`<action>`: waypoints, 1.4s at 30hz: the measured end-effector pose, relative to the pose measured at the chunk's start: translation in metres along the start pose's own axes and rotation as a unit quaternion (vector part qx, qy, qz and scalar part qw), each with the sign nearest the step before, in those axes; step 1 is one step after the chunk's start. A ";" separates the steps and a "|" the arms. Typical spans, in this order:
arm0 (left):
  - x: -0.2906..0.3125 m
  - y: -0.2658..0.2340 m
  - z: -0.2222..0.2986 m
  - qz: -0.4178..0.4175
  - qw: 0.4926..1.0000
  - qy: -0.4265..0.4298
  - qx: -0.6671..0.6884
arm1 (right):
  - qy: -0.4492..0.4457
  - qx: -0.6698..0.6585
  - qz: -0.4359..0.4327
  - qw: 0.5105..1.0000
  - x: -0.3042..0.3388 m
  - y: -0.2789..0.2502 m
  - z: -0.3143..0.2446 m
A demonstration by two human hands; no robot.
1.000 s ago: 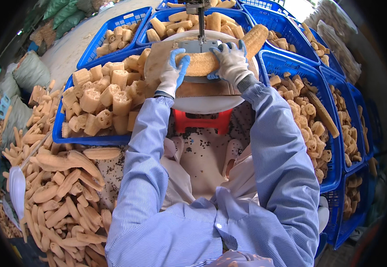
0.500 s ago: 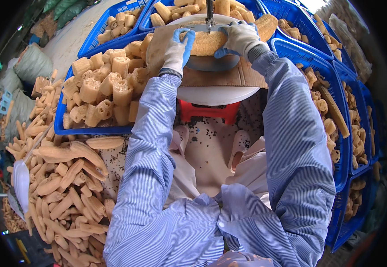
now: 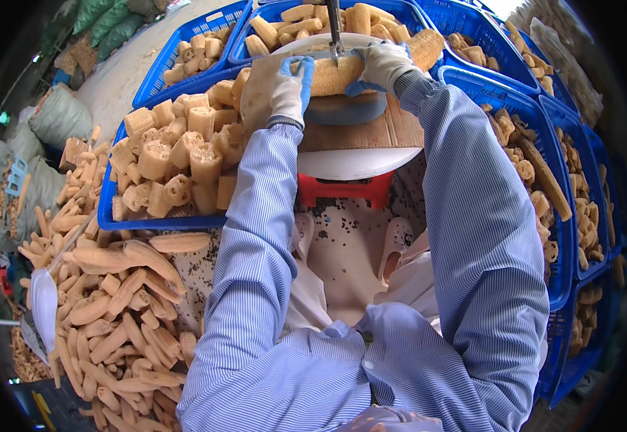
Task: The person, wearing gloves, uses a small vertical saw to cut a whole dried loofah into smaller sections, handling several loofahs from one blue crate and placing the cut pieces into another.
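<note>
A long, tan dried luffa lies crosswise over a grey-blue rounded block on the cardboard-covered white stand. My right hand, in a white glove with blue fingertips, is closed round its right part, and the luffa's end sticks out beyond. At the luffa's left end is my left hand, gloved the same way, its thumb and fingers curled against it. A narrow metal cutter arm comes down from above onto the luffa between my hands. Its lower edge is partly hidden.
A blue basket of cut luffa pieces stands left of the stand. Several more blue baskets, including one at the right, hold luffas. Whole luffas are heaped on the floor at lower left. A red stool shows under the stand.
The luffa and my right hand have shifted a little left, toward my left hand. The metal cutter arm reaches slightly lower. The whole view has also moved somewhat.
</note>
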State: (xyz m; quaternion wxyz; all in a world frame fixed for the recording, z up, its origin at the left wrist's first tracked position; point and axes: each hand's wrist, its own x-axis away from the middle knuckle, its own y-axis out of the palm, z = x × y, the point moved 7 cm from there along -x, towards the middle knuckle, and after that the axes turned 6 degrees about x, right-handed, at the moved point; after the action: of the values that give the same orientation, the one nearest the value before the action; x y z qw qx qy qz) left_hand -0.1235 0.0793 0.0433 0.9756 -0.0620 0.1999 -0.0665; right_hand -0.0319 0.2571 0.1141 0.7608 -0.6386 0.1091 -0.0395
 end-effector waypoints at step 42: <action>0.099 0.009 0.015 -0.118 0.989 -0.087 0.028 | -0.087 0.035 -0.021 0.995 0.061 -0.013 -0.026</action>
State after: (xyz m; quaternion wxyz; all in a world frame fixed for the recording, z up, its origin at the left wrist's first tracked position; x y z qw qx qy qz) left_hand -0.0260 0.0747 0.0178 0.9759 -0.0634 0.1039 -0.1808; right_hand 0.0223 0.2173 0.1155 0.7881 -0.6149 0.0273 -0.0035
